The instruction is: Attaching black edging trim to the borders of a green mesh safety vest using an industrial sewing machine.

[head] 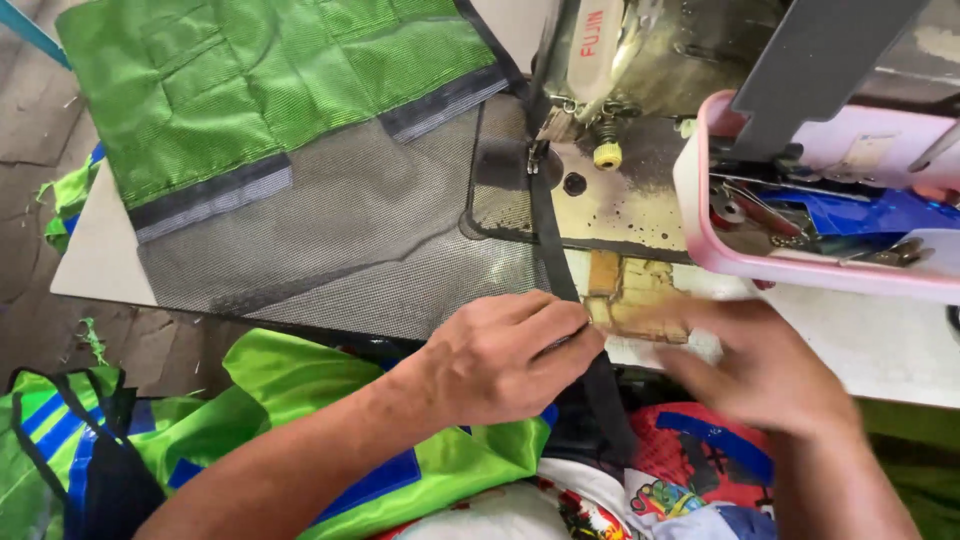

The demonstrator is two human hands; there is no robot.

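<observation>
A black binding strip runs lengthwise from the sewing machine's needle toward the person along the grey mesh fabric's edge on the worktop, the left hand pinching it with curled fingers, the blurred right hand loosely open beside it.

head view, looking steeply down, close

Motion blurs the right hand; the frame's edges crop the sewing machine and pink tray.
</observation>
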